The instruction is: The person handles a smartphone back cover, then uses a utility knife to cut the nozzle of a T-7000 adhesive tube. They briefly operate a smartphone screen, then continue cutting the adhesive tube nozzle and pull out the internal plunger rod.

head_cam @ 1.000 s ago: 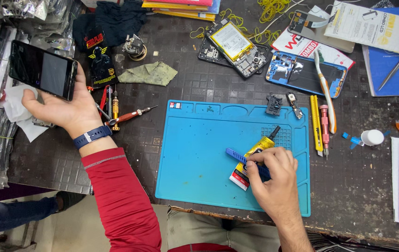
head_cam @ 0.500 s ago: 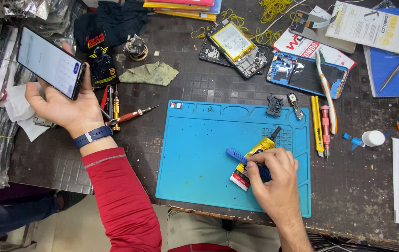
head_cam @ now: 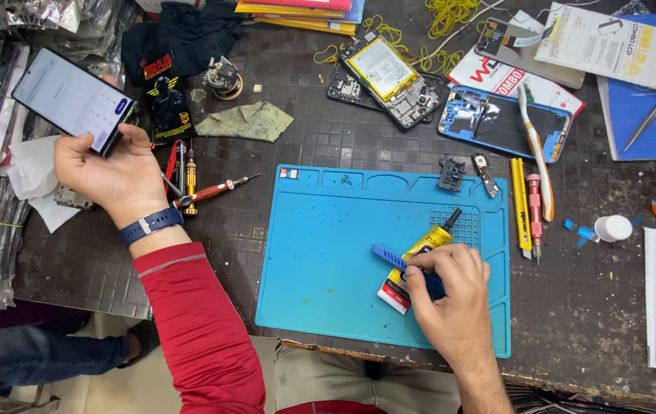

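The left hand (head_cam: 109, 172) holds a smartphone (head_cam: 72, 100) up over the left part of the dark worktop (head_cam: 328, 130). Its grip is closed around the lower end of the phone, and the lit screen faces upward to the camera. A blue band (head_cam: 151, 225) sits on the wrist, above a red sleeve (head_cam: 190, 322).

The right hand (head_cam: 450, 295) rests on the blue silicone mat (head_cam: 328, 261), near its right lower part. Its grip is closed on a blue plastic pry tool (head_cam: 389, 261), whose free end points to the left over the mat. Under the fingers lies a yellow glue tube (head_cam: 427, 244) with a black nozzle, touching the mat and partly hidden by the hand.

Just beside the left wrist lie some small screwdrivers (head_cam: 205, 190) with orange and red handles. Behind the mat lies an opened phone (head_cam: 389, 77) with its battery showing, and to its right a blue phone frame (head_cam: 496, 123). A yellow cutter (head_cam: 521, 203) and a white toothbrush (head_cam: 535, 153) lie at the right edge of the mat. A green cloth (head_cam: 247, 121) lies well apart from both hands.
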